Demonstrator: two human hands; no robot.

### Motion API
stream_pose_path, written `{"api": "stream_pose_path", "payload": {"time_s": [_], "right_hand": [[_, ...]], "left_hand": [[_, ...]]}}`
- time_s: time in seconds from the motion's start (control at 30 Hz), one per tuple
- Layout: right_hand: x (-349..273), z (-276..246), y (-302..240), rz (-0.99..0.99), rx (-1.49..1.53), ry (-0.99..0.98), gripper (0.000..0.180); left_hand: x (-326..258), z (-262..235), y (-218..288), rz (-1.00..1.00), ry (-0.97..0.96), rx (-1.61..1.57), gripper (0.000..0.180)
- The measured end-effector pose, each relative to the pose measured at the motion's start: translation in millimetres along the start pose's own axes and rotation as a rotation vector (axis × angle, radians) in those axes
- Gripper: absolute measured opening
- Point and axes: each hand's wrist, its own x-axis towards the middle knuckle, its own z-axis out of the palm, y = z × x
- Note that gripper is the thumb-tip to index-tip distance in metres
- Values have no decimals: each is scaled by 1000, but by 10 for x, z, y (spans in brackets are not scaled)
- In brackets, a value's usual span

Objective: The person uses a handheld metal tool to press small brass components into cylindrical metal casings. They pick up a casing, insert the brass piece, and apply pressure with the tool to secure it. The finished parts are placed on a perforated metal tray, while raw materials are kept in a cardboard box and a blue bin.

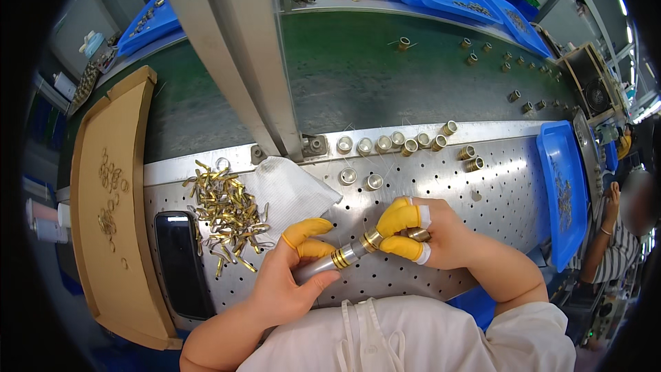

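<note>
My left hand (286, 282), with yellow covers on some fingers, is wrapped round a grey rod (315, 270) with gold bands near its far end. At that end, a brass-coloured sleeve (372, 239) sits between the yellow-covered fingers of my right hand (441, 231). A second small brass-coloured cylinder (418, 234) shows at the right palm; how it is held is partly hidden. Left of my hands lies a heap of small gold and silver metal pieces (227, 213), next to a white paper towel (292, 182).
Several metal cups (384, 143) stand beyond my hands by the green conveyor belt (358, 62). A metal post (241, 48) rises at the bench's far edge. A black phone (182, 262) and a cardboard tray (131, 234) of rings lie left; a blue tray (566, 234) is right, near another person (616, 241).
</note>
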Motion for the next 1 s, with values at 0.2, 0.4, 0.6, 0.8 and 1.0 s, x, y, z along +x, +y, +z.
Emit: {"api": "stream_pose_path", "payload": {"time_s": [0.2,0.4,0.6,0.8,1.0], "right_hand": [[-54,109,138,-91,17,40,22],[-77,50,136,387,505,72,18],[-52,44,75,411,308,-97,21],[-69,58,88,196,106,-98,27],[-78,99,84,137,51,-76,29]], "left_hand": [[49,12,-19,40,-36,141,54],[56,42,14,236,26,502,51],[91,52,-62,470,34,698,47],[80,31,-35,417,3,765,49],[88,10,-35,441,-5,767,47]]}}
